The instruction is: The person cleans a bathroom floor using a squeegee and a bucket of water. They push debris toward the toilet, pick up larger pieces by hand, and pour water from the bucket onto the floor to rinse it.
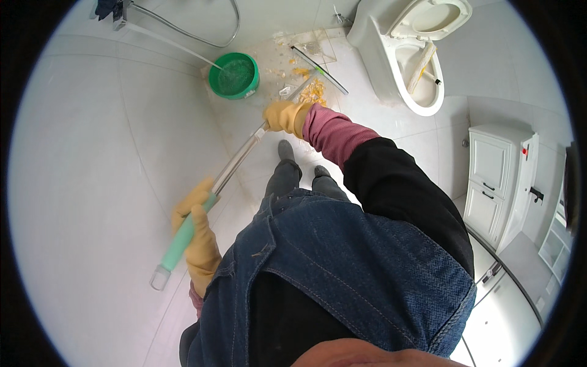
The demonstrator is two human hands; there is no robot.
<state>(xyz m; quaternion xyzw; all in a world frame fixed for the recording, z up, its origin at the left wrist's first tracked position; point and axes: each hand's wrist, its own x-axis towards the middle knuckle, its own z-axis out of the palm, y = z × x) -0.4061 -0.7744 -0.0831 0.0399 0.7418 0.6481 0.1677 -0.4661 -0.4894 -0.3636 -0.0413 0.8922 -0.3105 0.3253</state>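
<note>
Both my hands wear yellow rubber gloves and grip one long pole. My left hand (199, 229) wraps the mint-green handle (184, 236) near its clear end cap. Farther up, my right hand (285, 116) is closed around the metal shaft (238, 158). The pole runs down to a floor squeegee (323, 73), whose blade lies slantwise on the tiles. Beside the blade, orange and yellowish scraps (312, 93) are heaped on the wet floor. A small clear plastic piece (286, 90) lies left of that heap.
Water streams into a green bucket (251, 88) by the left wall, below a shower hose (183, 36). To the right, a toilet (383, 69) has its lid up, with a sponge mop head (422, 69) in its bowl. A white cabinet (490, 183) stands farther right.
</note>
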